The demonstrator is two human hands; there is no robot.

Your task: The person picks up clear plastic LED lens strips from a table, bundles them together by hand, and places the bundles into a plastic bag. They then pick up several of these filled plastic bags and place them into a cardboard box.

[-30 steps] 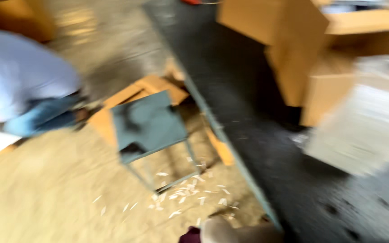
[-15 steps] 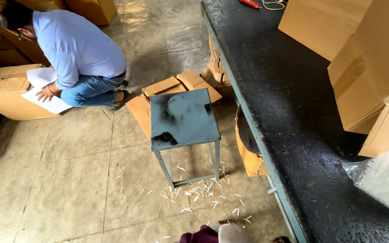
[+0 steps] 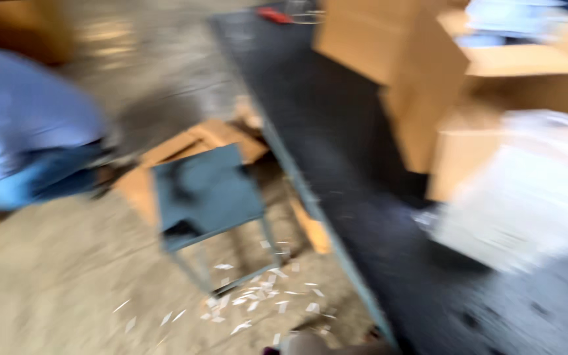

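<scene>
Hands are not showing clearly in the head view, so I cannot tell if either hand is wide, narrow, or holding anything. Everything is looking smeared and blurry.

On the right, a pale, see-through white bundle (image 3: 527,197) is sitting over the dark bench (image 3: 336,144). It is looking like a plastic bag or a stack of white sheets, but it is too blurry to tell which. I cannot tell what is holding it up.

Behind the bundle, at the far right, brown cardboard boxes (image 3: 428,79) are standing on the bench. One box is lying open at the top. A small red thing (image 3: 274,14) is lying at the far end of the bench.

Left of the bench, a small blue-grey stool (image 3: 205,194) is standing on the floor (image 3: 47,289). Little white scraps (image 3: 258,302) are lying on the floor near its legs. Flat brown cardboard (image 3: 192,141) is lying just behind the stool.

At the far left, a person in a light blue shirt (image 3: 24,112) is crouching low on the floor, well apart from the bench.

At the near edge, something rounded and pale (image 3: 307,343) is peeking in, too blurry to tell what it is.
</scene>
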